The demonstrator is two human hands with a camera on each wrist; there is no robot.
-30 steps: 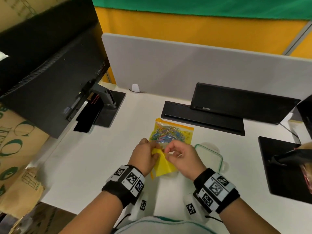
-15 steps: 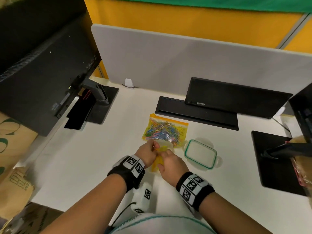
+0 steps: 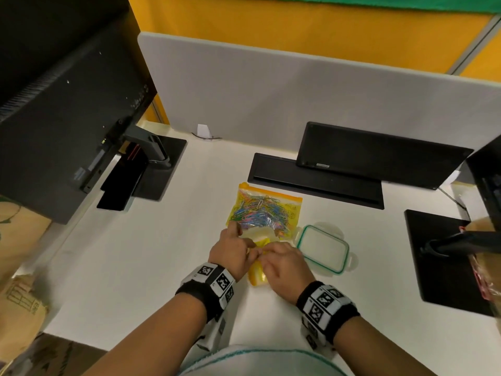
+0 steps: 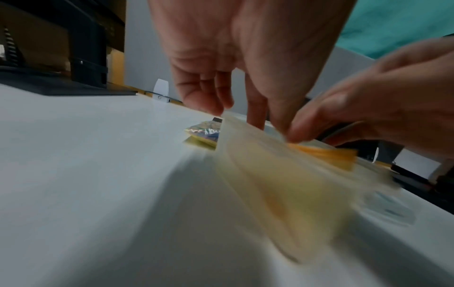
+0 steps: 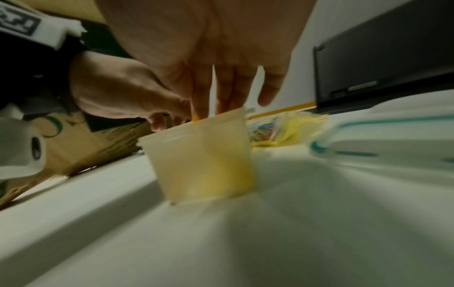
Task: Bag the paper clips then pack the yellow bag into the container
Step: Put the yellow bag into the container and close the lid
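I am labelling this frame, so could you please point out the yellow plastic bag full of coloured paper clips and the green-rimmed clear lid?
yellow plastic bag full of coloured paper clips [image 3: 264, 208], head view, middle of the bag.
green-rimmed clear lid [image 3: 322, 248], head view, centre of its clear panel.

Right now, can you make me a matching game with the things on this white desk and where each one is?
Things:
1. yellow plastic bag full of coloured paper clips
2. clear plastic container lid with a green rim
3. folded yellow bag
4. black monitor base

Places:
A. at the back left of the desk
B. between the two hands, going into the clear plastic container
C. flat on the desk, right of the hands
D. flat on the desk, just past the hands

Pairs: 1-D, 2-C, 3-B, 4-A
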